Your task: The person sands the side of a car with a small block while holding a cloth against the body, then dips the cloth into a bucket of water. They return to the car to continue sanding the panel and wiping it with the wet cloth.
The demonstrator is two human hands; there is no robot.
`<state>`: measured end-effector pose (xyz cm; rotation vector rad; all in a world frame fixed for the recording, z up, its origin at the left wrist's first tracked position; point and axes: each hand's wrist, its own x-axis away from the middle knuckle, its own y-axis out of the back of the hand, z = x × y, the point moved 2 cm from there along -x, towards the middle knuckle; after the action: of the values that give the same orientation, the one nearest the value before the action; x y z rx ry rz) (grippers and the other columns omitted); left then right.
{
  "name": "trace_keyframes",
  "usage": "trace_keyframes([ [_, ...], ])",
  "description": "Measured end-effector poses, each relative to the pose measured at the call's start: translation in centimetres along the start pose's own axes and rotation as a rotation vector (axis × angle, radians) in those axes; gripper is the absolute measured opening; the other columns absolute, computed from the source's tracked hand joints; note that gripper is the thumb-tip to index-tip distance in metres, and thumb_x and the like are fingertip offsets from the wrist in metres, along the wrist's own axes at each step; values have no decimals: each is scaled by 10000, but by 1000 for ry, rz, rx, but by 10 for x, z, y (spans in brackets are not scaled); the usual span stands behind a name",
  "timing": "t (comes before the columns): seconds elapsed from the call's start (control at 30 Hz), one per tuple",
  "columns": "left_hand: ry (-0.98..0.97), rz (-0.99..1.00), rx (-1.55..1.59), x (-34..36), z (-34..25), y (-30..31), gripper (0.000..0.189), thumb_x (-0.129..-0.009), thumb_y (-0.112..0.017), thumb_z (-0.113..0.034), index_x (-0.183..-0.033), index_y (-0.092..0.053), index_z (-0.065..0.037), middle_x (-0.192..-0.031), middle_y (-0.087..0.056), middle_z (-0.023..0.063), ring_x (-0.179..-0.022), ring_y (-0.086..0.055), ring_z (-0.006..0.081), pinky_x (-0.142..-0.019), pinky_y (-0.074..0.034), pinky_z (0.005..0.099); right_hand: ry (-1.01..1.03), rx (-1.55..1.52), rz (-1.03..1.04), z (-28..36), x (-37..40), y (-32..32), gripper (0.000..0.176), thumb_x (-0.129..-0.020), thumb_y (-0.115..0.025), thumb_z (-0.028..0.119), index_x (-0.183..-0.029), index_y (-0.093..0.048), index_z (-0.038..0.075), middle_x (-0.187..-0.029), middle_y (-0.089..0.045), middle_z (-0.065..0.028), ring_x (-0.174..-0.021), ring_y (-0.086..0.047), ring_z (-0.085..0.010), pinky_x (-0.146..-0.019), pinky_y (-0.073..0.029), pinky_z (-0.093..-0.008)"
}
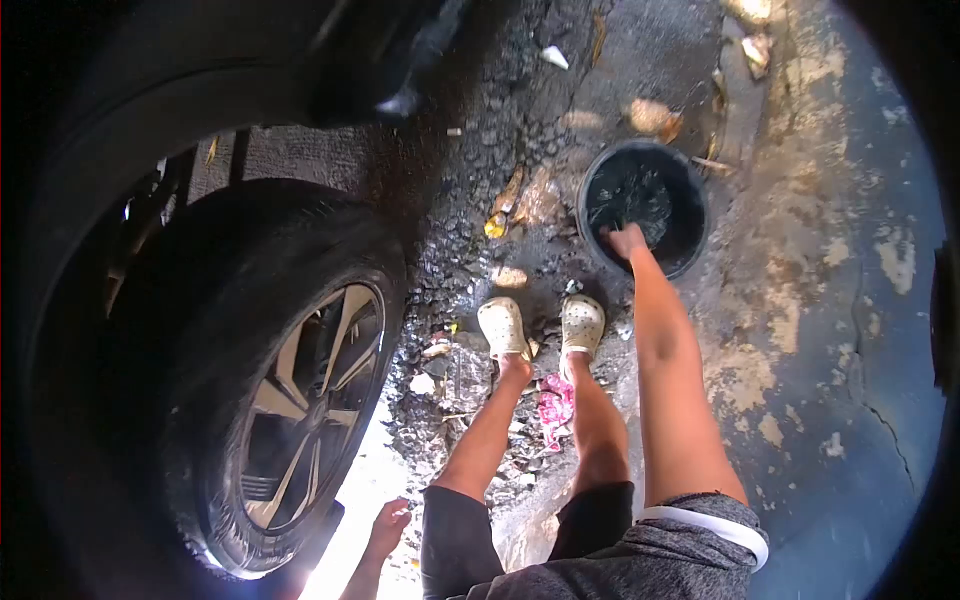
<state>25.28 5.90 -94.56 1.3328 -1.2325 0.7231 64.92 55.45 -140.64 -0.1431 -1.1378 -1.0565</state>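
Observation:
A dark round bucket (583, 215) with water in it stands on the ground near the top centre. My right hand (625, 240) reaches into it at the near side, and its fingers are partly hidden in the dark water, so what they hold cannot be made out. Ripples show on the water just beyond the fingers. Low in the view, my left hand (392, 520) hangs beside my left knee, near the car wheel (315, 410), touching nothing; its fingers look curled and are too small to read clearly.
The car's dark body (200, 70) fills the upper left above the wheel. My feet in pale clogs (582, 325) stand on wet, broken gravel. A pink cloth (555, 405) lies between my legs. Stones (652, 118) sit beyond the bucket, and a stained blue wall (850, 330) runs along the right.

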Motion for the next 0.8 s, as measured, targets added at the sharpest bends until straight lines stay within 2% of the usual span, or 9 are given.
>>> trace_keyframes([
  [0.03,22,-19,101,48,-4,30,401,-974,-646,-120,-1347,-548,-8,-1289,-641,111,-1068,-634,183,-910,-523,330,-37,-94,-161,102,118,55,254,-853,-771,197,-919,-700,-38,-779,-682,-98,-787,-654,-232,-736,-508,-417],
  [0.13,-38,13,252,82,-68,54,401,-971,-677,-115,-1334,-549,-5,-1275,-641,105,-1074,-629,153,-953,-507,310,43,-807,-108,103,174,91,147,-750,-710,-24,-888,-719,26,-814,-688,-74,-676,-652,-164,-609,-515,-318],
  [0.27,-224,143,463,76,-128,43,437,-987,-671,-170,-1364,-525,-5,-1242,-652,107,-1147,-620,163,-990,-497,308,207,-1045,32,169,297,139,167,-793,-672,-71,-928,-662,25,-821,-656,-44,-666,-622,-158,-589,-499,-320],
  [0.43,-528,158,477,115,-257,21,603,-945,-737,-367,-1420,-535,-57,-1289,-662,73,-1181,-619,178,-1022,-484,333,354,-871,229,287,471,188,305,-837,-727,-31,-1090,-583,60,-1010,-633,-35,-867,-643,-156,-759,-555,-338],
  [0.5,-489,316,643,188,-340,46,848,-919,-639,-640,-1553,-367,-146,-1533,-466,83,-1392,-454,257,-1081,-434,460,514,-862,319,344,544,207,296,-708,-792,-61,-916,-620,60,-899,-617,-35,-788,-613,-132,-693,-540,-296],
  [0.57,-449,494,963,232,-405,60,864,-963,-528,-677,-1591,-282,-138,-1600,-341,143,-1445,-374,275,-1114,-389,557,599,-688,566,416,639,232,295,-689,-794,-53,-870,-598,73,-880,-597,-20,-779,-569,-103,-690,-510,-276],
  [0.63,-693,769,1032,338,-455,102,847,-955,-606,-603,-1571,-305,-107,-1544,-403,141,-1403,-417,262,-1098,-430,485,747,-541,696,476,730,247,296,-686,-805,-33,-858,-590,75,-877,-594,-17,-779,-558,-96,-688,-495,-269],
  [0.73,-1097,179,872,424,-470,148,646,-903,-751,-369,-1401,-502,-42,-1300,-595,102,-1209,-570,217,-1019,-492,360,1166,-235,673,553,842,267,322,-713,-853,102,-874,-577,66,-899,-581,-13,-790,-539,-97,-684,-448,-260],
  [0.8,-1364,-215,508,498,-462,221,494,-859,-787,-245,-1263,-618,-17,-1193,-664,103,-1095,-619,176,-963,-516,350,1189,-437,857,581,878,273,546,-773,-888,369,-1046,-529,61,-1025,-629,-105,-862,-660,-184,-780,-578,-352],
])
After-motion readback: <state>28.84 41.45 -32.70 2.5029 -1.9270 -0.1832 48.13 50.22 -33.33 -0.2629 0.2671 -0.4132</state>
